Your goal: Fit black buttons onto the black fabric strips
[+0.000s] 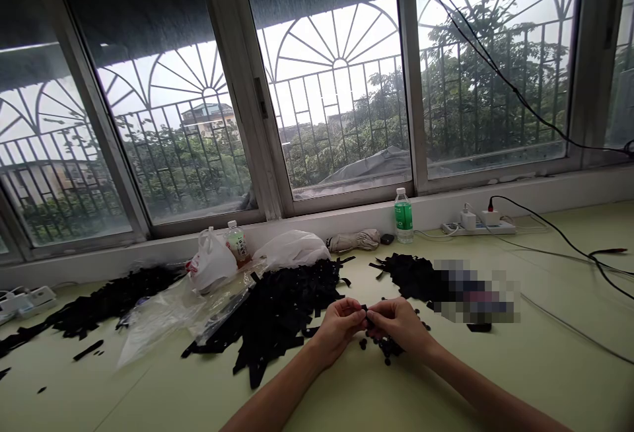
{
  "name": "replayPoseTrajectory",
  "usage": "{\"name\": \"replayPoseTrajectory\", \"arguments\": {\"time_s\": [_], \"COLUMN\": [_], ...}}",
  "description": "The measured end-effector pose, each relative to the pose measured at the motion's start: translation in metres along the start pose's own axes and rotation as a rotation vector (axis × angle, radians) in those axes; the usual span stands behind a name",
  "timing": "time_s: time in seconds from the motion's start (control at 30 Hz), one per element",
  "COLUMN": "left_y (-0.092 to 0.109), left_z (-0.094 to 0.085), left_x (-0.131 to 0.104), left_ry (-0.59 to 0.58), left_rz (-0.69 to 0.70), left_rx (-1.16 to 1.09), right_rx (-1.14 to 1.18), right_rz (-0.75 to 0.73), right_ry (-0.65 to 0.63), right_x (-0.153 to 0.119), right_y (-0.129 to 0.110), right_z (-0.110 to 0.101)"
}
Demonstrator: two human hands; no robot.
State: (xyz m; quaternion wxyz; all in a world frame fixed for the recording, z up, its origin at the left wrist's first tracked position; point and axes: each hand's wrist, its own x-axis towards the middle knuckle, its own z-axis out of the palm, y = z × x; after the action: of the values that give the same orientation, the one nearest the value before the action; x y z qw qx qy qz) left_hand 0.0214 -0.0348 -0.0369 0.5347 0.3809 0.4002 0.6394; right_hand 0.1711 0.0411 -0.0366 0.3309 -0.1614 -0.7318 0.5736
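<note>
My left hand (344,321) and my right hand (396,323) meet over the table, fingertips pinched on a small black piece (365,310). It is mostly covered by the fingers, so its exact kind does not show. Beneath and beside my right hand lie several small round black pieces (387,351), scattered on the tabletop. Left of my hands spreads a large heap of black fabric-like strips (277,306). Beyond my right hand is a smaller heap of similar black strips (411,275).
The pale green table (163,399) also bears clear plastic bags (168,326), a white bag (212,260), a drink bottle (238,244) and a green-labelled bottle (403,217). A power strip (480,226) with cables stands by the windows. Another dark heap (119,296) lies far left.
</note>
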Motion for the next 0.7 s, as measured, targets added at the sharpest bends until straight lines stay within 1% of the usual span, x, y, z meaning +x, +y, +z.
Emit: {"name": "replayPoseTrajectory", "arguments": {"time_s": [0.47,0.7], "left_y": [-0.0010,0.0006], "left_z": [0.0016,0.0032], "left_x": [0.0006,-0.0007], "left_ry": [0.046,0.052], "left_rz": [0.029,0.033], "left_rx": [0.054,0.074], "right_rx": [-0.087,-0.066], "right_rz": [0.006,-0.002], "right_ry": [0.035,0.041], "right_x": [-0.0002,-0.0003], "right_y": [-0.0006,-0.0003], "right_z": [-0.0012,-0.0011]}}
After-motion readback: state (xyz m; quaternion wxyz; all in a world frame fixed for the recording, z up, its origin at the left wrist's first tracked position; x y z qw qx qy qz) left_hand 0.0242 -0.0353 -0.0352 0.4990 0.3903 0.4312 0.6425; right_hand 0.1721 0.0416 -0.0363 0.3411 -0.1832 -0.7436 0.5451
